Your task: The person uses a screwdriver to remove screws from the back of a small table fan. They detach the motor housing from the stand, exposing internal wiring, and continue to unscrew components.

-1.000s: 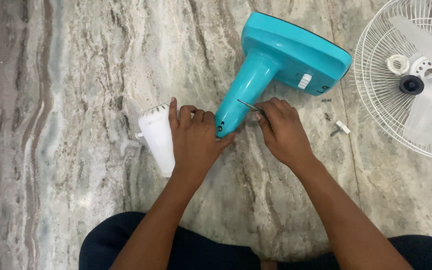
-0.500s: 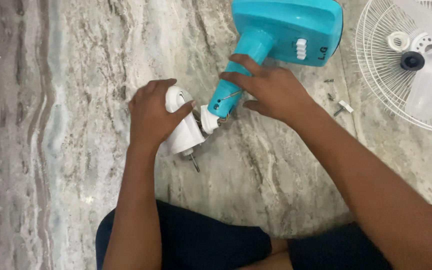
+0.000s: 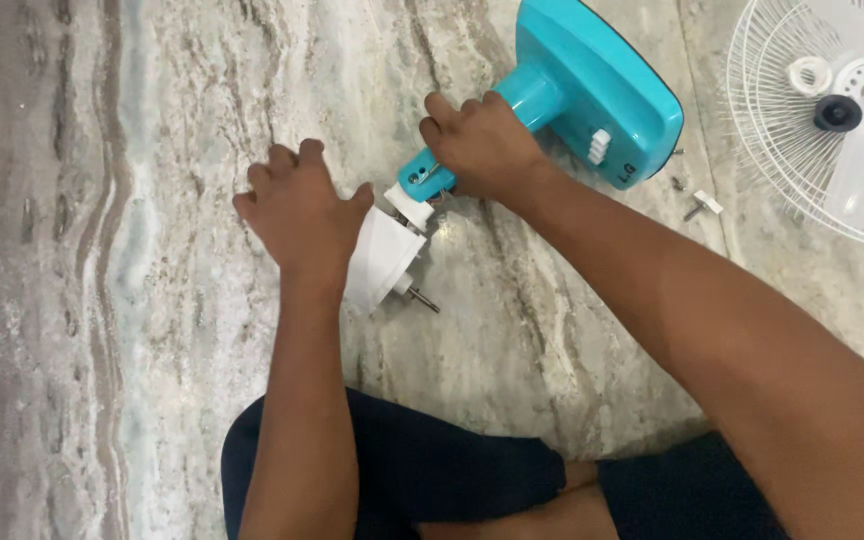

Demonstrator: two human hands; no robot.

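Nearest, the person's dark-clad knees (image 3: 402,470) sit at the near edge of the marble floor (image 3: 152,250); just beyond, the left hand (image 3: 297,215) lies over the white motor housing (image 3: 382,262), fingers spread and pressing, not clenched, its metal shaft (image 3: 422,298) pointing toward the knees; the right hand (image 3: 482,145) is clenched round the neck of the teal fan stand (image 3: 592,95), just above the white joint (image 3: 410,205); a firm, steady hold on the neck, I judge, keeps the joint from twisting; farther right lie loose screws (image 3: 697,205); the white fan guard (image 3: 822,120) sits at the far right corner.
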